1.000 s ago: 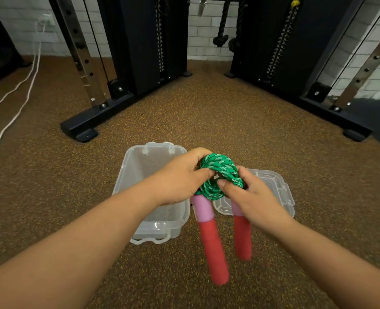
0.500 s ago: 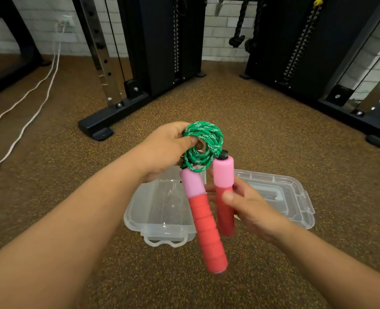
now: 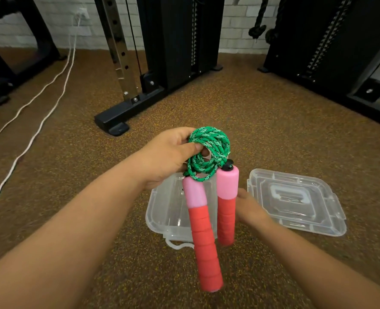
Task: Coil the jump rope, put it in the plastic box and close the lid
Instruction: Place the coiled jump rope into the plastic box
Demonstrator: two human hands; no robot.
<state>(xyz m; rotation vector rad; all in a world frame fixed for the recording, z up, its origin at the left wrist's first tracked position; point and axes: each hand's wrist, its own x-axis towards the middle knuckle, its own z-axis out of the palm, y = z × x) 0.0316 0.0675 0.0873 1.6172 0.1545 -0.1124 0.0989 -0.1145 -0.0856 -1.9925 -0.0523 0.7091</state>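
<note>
1. The floor point(image 3: 273, 134) is covered in speckled brown matting; a black rack point(image 3: 180, 41) stands well beyond the box.
2. The box point(image 3: 162, 210) is seen open on the floor, partly hidden behind the handles. The lid point(image 3: 296, 204) lies just to the right of the box, apart from it.
3. The rope point(image 3: 209, 152) is held above the box as a tight green coil, with its two pink-and-red handles point(image 3: 203, 230) hanging down in front of the box.
4. The left hand point(image 3: 169, 155) is closed on the coil, a finger threaded through its middle.
5. The right hand point(image 3: 249, 208) is placed behind the right handle, beside the box; whether that handle is gripped cannot be told.
6. Coiling is judged done; packing is the step in hand. Next, the handles would have to be folded against the coil so the bundle fits inside the box, and the lid then fetched from the right.
</note>
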